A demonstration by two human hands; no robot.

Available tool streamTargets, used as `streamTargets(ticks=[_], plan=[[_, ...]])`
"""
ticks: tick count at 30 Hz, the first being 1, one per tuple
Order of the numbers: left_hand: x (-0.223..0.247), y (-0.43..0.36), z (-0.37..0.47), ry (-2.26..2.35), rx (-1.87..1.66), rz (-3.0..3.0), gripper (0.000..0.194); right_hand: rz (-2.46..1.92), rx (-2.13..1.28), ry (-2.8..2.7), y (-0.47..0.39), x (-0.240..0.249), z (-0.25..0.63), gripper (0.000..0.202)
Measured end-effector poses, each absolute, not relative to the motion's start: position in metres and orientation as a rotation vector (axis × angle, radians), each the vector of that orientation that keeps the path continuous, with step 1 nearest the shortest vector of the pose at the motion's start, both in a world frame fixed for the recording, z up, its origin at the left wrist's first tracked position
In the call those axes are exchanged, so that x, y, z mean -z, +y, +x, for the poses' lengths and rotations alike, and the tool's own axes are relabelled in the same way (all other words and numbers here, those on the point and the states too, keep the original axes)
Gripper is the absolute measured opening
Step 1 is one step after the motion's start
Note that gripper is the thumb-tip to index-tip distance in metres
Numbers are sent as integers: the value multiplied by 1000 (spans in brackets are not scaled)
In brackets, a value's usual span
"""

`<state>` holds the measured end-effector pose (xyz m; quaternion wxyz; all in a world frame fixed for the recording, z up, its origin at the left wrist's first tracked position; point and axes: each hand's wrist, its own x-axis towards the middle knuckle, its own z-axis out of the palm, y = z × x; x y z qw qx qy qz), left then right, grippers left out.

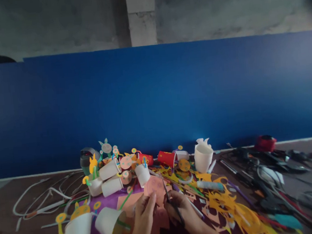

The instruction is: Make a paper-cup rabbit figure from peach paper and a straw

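Near the front middle, my left hand (145,214) pinches the edge of a pinkish-orange paper piece (153,186) with faint drawn round marks. My right hand (181,207) has its fingers in the handles of dark scissors (166,190), whose blades point up along the right edge of that paper. More orange paper (125,203) lies under and beside my left hand, on a purple sheet (106,201). Left of my left hand a white paper cup (107,223) lies tipped, with a green strip at its mouth.
White cups (110,170) with paper figures crowd the back left, near red cups (167,159). A white bin (203,157) stands behind, right of centre. Yellow paper scraps (244,215) spread across the right front. Black cables and tools (273,164) lie far right; white cables (46,195) lie left.
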<state>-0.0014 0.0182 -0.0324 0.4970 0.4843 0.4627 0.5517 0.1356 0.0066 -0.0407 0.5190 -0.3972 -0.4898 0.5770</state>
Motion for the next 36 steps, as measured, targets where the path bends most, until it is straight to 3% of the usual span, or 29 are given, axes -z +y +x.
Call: streamTargets(ticks=[36], plan=[[36, 27, -12, 1193, -1310, 1365, 41, -954, -1428, -1206, 7, 34, 139, 23]])
